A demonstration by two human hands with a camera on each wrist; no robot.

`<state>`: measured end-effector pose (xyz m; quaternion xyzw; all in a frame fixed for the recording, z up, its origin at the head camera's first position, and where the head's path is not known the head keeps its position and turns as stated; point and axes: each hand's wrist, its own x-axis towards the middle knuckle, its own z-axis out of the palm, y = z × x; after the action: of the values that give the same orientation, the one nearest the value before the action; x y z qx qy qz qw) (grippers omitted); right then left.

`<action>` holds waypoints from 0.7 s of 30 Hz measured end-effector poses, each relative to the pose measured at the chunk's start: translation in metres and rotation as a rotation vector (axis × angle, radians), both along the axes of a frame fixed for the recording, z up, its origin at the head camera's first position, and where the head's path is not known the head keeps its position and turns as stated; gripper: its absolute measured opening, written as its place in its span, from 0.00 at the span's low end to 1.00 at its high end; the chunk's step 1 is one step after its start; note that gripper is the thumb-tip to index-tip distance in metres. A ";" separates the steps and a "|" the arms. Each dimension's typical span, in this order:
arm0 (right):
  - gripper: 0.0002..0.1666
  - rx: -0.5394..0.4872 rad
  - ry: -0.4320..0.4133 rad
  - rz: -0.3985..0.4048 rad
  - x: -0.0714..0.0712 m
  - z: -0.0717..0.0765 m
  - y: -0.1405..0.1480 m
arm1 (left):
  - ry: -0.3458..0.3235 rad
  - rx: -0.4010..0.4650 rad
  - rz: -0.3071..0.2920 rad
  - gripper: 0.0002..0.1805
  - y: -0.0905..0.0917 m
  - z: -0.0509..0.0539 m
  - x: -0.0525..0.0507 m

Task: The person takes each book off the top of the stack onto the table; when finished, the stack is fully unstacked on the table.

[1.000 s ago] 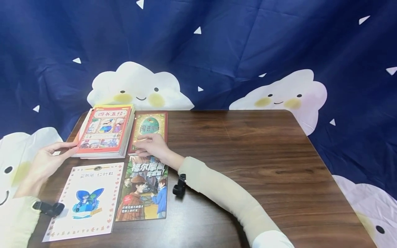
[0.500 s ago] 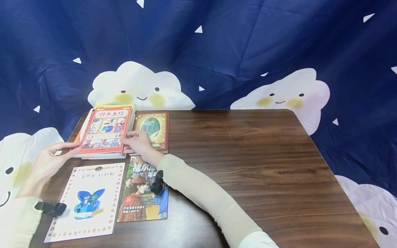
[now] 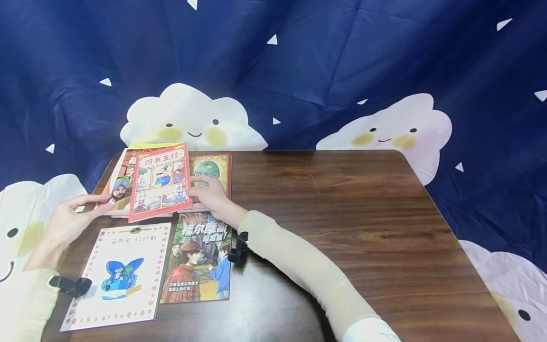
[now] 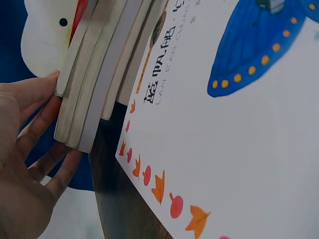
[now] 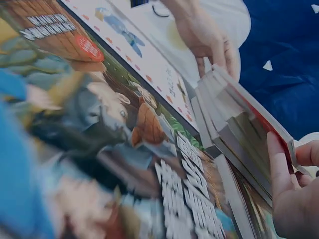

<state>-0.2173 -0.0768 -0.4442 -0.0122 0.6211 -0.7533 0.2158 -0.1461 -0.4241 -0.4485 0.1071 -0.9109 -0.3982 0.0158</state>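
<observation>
the right hand (image 3: 209, 192) has a narrow grip on the right edge of the red book (image 3: 160, 183), over the stack of books (image 3: 121, 190); the left hand (image 3: 70, 223) holds that stack's left edge. the white butterfly book (image 3: 117, 275) lies nearer, flat on the worktop (image 3: 342, 213).

Panelled book (image 3: 162, 176): red-bordered | tabletop (image 3: 363, 213): brown woodgrain | backdrop (image 3: 299, 66): navy, white-clouded

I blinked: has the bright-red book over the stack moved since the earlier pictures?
Yes: the bright-red book has shifted right, judged against the smiling cloud behind it.
</observation>
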 end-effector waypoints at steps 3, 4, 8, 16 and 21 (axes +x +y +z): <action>0.29 -0.043 -0.021 0.017 0.003 0.004 0.021 | 0.005 -0.001 -0.006 0.30 0.000 0.000 0.000; 0.30 -0.059 -0.025 0.026 0.005 0.005 0.030 | 0.007 0.001 -0.009 0.30 0.000 0.000 -0.001; 0.31 -0.099 -0.031 0.027 0.009 0.007 0.065 | 0.002 0.003 -0.012 0.30 0.001 0.000 -0.001; 0.31 -0.100 -0.029 -0.045 0.013 0.002 0.141 | 0.005 -0.004 -0.023 0.29 0.001 0.002 0.001; 0.30 -0.074 -0.038 -0.090 0.013 -0.005 0.184 | 0.014 -0.017 -0.030 0.29 -0.001 0.001 0.001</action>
<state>-0.2042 0.1074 -0.4496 0.0222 0.5887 -0.7847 0.1928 -0.1450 -0.4250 -0.4477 0.0903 -0.9157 -0.3913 0.0169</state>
